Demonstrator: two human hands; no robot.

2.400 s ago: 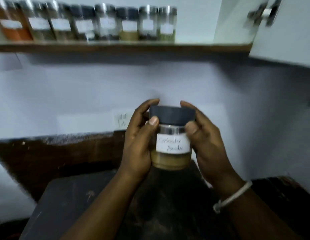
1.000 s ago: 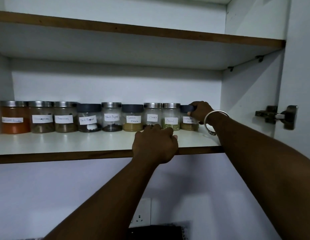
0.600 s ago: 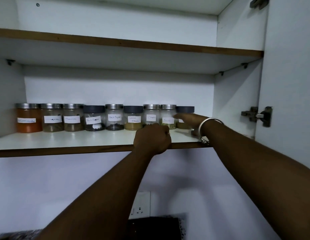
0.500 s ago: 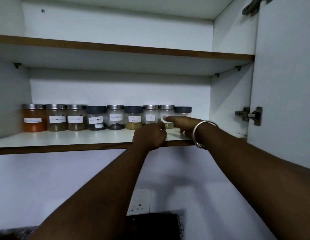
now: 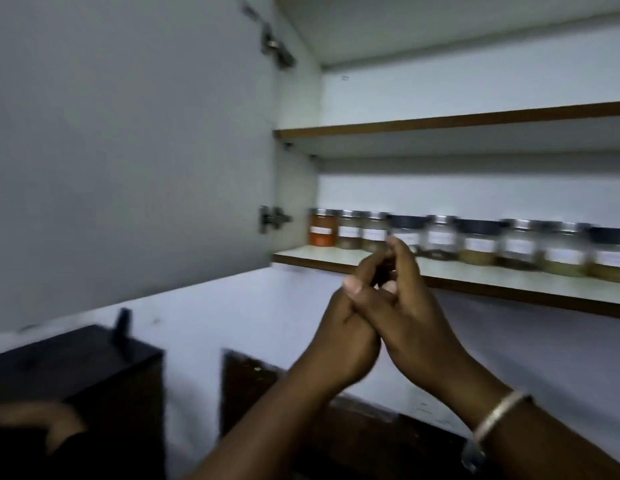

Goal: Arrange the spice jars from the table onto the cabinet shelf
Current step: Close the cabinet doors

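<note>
Nine spice jars (image 5: 440, 237) stand in a row on the cabinet shelf (image 5: 509, 275), touching side by side. My left hand (image 5: 343, 337) and right hand (image 5: 405, 313) are clasped together below it, holding nothing. Glass looks rigid, breakable and smooth; I'd grip each around its body, under the lid.
</note>
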